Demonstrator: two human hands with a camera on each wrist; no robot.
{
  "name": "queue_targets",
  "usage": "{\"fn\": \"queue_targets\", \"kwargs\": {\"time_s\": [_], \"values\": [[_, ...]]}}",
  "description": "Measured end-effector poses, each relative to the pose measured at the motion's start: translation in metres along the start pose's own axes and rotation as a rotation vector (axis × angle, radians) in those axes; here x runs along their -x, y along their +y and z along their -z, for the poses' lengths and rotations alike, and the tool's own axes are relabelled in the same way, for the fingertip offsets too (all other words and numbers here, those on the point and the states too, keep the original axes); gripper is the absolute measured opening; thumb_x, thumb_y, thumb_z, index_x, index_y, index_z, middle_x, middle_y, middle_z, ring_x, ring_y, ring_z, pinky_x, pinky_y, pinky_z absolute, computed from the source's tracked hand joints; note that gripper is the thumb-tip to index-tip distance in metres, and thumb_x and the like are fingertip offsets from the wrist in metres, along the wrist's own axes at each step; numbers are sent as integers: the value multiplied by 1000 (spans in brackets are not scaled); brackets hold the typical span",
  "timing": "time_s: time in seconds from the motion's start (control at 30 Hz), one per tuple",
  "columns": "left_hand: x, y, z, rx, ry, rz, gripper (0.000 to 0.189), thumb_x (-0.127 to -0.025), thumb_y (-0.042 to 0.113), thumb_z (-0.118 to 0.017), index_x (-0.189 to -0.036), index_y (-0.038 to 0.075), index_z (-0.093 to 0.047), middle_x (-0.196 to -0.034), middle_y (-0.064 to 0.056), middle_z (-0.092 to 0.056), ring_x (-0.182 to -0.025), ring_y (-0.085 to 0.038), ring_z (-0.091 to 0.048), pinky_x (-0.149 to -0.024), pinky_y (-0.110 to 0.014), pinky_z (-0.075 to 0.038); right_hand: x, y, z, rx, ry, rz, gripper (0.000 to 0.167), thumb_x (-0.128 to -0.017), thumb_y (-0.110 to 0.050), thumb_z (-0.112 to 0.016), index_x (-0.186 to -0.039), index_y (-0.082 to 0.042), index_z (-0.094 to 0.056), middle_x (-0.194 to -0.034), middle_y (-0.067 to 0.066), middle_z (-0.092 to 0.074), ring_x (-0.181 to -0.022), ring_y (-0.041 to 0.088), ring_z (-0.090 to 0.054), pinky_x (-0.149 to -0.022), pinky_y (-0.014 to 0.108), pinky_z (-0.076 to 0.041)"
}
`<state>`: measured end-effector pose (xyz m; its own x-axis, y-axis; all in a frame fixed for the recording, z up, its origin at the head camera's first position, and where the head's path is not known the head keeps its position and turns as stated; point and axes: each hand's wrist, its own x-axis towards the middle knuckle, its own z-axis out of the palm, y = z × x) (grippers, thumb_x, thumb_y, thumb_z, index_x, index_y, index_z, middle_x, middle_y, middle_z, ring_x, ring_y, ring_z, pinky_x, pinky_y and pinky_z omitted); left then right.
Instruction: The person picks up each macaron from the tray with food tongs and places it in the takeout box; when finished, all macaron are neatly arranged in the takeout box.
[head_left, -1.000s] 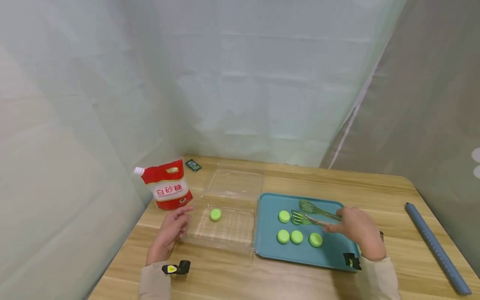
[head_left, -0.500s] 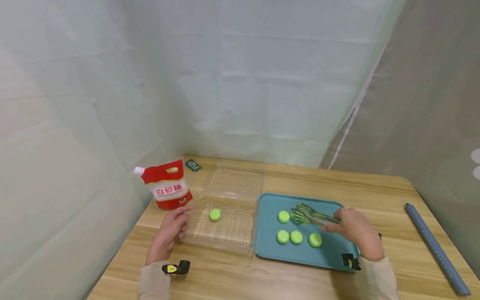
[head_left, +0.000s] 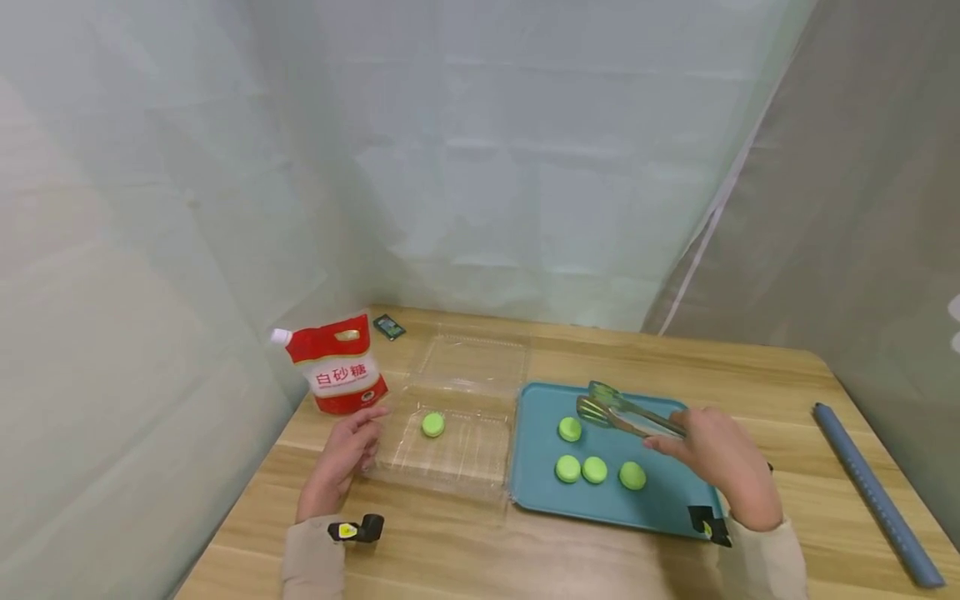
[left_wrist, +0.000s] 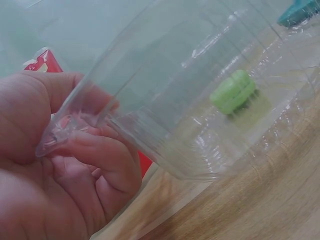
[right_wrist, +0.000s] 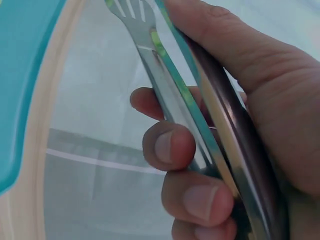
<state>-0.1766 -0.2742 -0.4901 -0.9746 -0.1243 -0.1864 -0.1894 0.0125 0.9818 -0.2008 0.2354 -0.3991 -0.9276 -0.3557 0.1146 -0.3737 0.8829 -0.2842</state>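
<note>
My right hand (head_left: 723,462) grips metal tongs (right_wrist: 239,125) by their arms, thumb on one side and fingers curled round the other. The slotted tip (head_left: 592,412) is over the back of the blue tray (head_left: 660,504), with green showing through its slots. Several green macarons (head_left: 632,476) lie on the tray. At the left, my left hand (head_left: 347,454) pinches the rim corner of an open clear plastic box (left_wrist: 150,135). One green macaron (left_wrist: 234,92) sits inside the box, near its left side.
A red and white sugar bag (head_left: 341,367) stands behind my left hand. A small dark packet (head_left: 389,327) lies at the back edge of the wooden table (head_left: 442,558). A blue-grey rod (head_left: 873,492) lies along the right side. Pale cloth (head_left: 480,167) hangs behind the table.
The tongs' tips have drawn together around the rearmost right macaron and moved slightly up and left; that macaron's place on the tray is now bare. The left hand stays at the box.
</note>
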Motion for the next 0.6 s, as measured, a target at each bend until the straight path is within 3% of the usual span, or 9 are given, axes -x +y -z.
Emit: {"fn": "queue_targets", "kwargs": {"time_s": [0.3,0.6], "values": [[2,-1,-1,-5,10,13,44,-102,6,-48,-145,-4,-45,-68,1,-40,-55,-11,-40,-49,-23,-36,4,-19,5,10,97,89,35,-92,-39,-72,-73,-16,-54,-58,-5,-40,-50,10,-37,-48,29,-34],[1,0,-1,-24,31,8,43,-101,5,-49,-144,-4,-48,-68,1,-42,-55,-11,-40,-49,-22,-37,0,-37,-2,65,328,269,32,-90,-37,-75,-77,-14,-56,-57,-10,-36,-47,5,-32,-44,26,-31]]}}
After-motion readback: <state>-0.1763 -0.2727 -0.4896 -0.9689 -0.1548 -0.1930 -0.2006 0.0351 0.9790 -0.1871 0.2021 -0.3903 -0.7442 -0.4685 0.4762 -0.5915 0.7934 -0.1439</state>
